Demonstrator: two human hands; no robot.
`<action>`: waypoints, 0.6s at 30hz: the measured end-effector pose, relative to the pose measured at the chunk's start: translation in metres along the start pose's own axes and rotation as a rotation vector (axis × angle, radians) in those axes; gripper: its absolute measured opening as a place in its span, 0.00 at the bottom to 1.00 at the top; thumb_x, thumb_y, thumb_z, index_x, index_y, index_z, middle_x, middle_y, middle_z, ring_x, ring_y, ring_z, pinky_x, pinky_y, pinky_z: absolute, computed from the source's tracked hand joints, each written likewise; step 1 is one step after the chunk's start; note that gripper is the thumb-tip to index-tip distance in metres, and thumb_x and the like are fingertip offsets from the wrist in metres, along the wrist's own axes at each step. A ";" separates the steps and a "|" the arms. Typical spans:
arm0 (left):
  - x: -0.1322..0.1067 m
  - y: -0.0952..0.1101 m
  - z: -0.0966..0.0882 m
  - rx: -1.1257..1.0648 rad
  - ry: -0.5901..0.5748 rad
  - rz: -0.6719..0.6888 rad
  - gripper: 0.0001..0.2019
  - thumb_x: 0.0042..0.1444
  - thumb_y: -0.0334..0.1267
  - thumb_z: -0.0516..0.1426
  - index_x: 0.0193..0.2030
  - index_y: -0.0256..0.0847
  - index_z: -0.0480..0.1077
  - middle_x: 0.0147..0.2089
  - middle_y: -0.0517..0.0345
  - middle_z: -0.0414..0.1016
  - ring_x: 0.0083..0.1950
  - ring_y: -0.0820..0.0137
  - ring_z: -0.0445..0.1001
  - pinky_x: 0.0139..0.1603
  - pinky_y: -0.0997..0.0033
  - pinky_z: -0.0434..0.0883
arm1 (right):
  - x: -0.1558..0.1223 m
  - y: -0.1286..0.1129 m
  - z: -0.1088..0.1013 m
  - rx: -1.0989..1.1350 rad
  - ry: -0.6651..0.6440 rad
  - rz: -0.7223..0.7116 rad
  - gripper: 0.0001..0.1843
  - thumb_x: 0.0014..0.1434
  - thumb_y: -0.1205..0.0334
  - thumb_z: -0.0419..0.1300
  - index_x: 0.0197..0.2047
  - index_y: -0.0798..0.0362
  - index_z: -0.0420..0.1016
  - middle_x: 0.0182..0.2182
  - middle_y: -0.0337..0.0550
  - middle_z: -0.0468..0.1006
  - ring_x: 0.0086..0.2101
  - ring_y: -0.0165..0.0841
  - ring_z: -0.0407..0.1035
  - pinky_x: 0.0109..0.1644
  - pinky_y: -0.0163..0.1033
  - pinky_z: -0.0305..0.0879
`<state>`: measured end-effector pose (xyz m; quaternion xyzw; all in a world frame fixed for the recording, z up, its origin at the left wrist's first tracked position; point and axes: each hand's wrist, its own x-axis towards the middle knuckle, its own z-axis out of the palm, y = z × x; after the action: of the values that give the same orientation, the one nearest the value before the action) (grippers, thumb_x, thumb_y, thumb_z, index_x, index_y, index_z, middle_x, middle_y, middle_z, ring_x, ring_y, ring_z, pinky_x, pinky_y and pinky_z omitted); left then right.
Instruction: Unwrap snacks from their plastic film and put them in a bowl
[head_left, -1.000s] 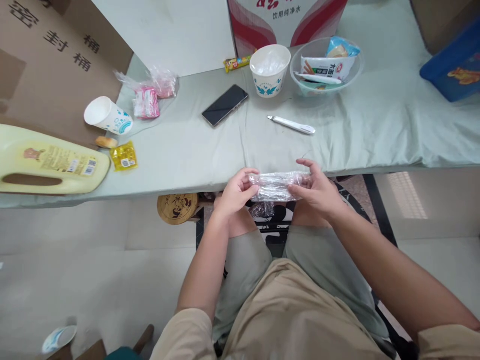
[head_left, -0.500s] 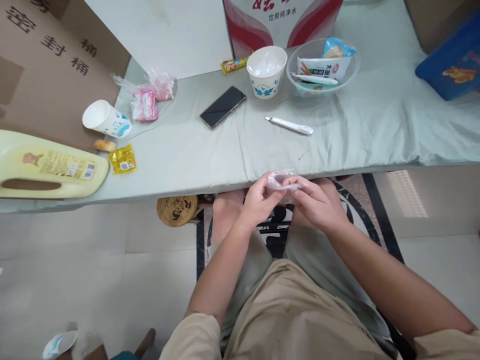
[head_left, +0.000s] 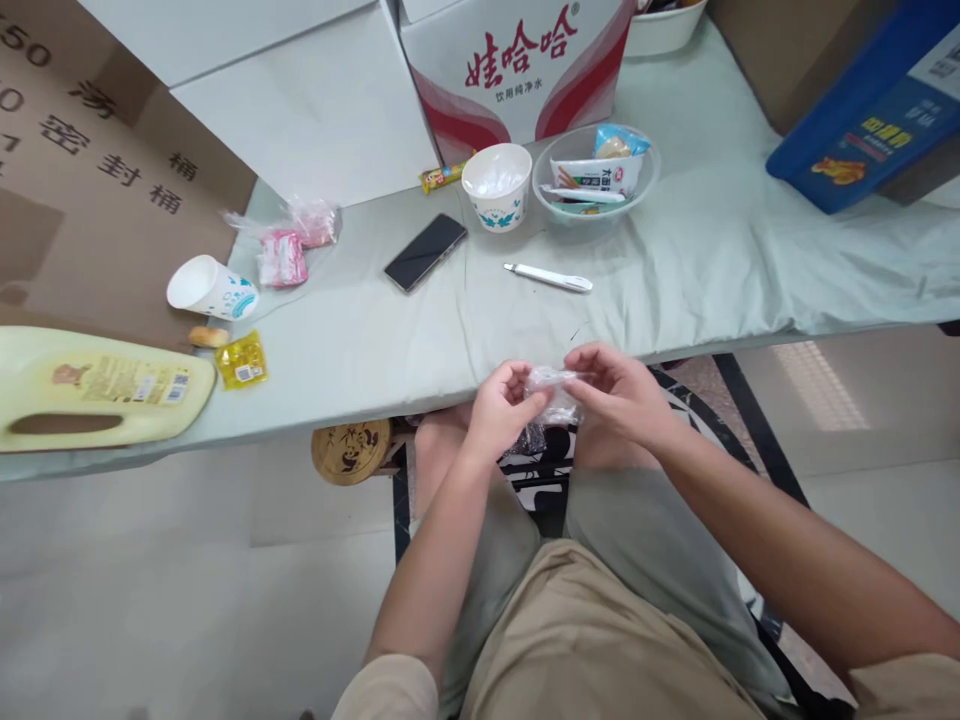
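Both my hands meet just below the table's front edge, above my knees. My left hand (head_left: 501, 405) and my right hand (head_left: 616, 392) pinch a crumpled clear plastic wrapper (head_left: 550, 390) between their fingers, bunched small. Its lower part hangs down between the hands. On the table beyond lie a white pen-like tool (head_left: 549, 279) and a black phone (head_left: 426, 252).
The green-covered table (head_left: 697, 270) holds a paper cup (head_left: 496, 186), a clear bowl of snack packets (head_left: 596, 172), a tipped paper cup (head_left: 211, 289), pink packets (head_left: 283, 256), a yellow sachet (head_left: 242, 362) and a yellow jug (head_left: 97, 386). Boxes stand behind. A round wooden stool (head_left: 351, 450) sits under the table.
The wrapper was stretched wide between my hands a second ago; now it is folded into a small bunch and my hands are close together. The view has tilted upward.
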<state>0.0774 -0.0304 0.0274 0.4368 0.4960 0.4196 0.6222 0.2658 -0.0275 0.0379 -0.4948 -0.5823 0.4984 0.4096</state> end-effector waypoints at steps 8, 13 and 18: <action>0.046 0.051 -0.068 0.471 0.454 0.286 0.08 0.45 0.31 0.63 0.30 0.42 0.66 0.27 0.65 0.64 0.28 0.76 0.62 0.31 0.74 0.62 | 0.066 0.027 -0.098 -0.982 0.353 -0.175 0.16 0.65 0.54 0.52 0.47 0.51 0.77 0.47 0.55 0.80 0.52 0.51 0.72 0.57 0.57 0.65; 0.085 0.100 -0.084 0.722 0.476 0.477 0.11 0.46 0.25 0.60 0.31 0.42 0.63 0.27 0.65 0.62 0.28 0.75 0.60 0.30 0.74 0.60 | 0.067 0.054 -0.112 -1.177 0.206 -0.146 0.23 0.68 0.52 0.49 0.59 0.53 0.74 0.63 0.55 0.73 0.64 0.51 0.63 0.66 0.56 0.59; 0.141 0.135 -0.075 1.037 0.452 0.568 0.12 0.52 0.28 0.62 0.31 0.43 0.61 0.29 0.64 0.62 0.32 0.72 0.65 0.36 0.69 0.64 | 0.065 0.056 -0.109 -1.182 0.204 -0.153 0.23 0.69 0.53 0.50 0.59 0.54 0.74 0.62 0.56 0.73 0.63 0.51 0.65 0.65 0.56 0.59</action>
<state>0.0137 0.1494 0.1121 0.6967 0.6188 0.3554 0.0735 0.3695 0.0568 -0.0002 -0.6407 -0.7522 0.0096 0.1536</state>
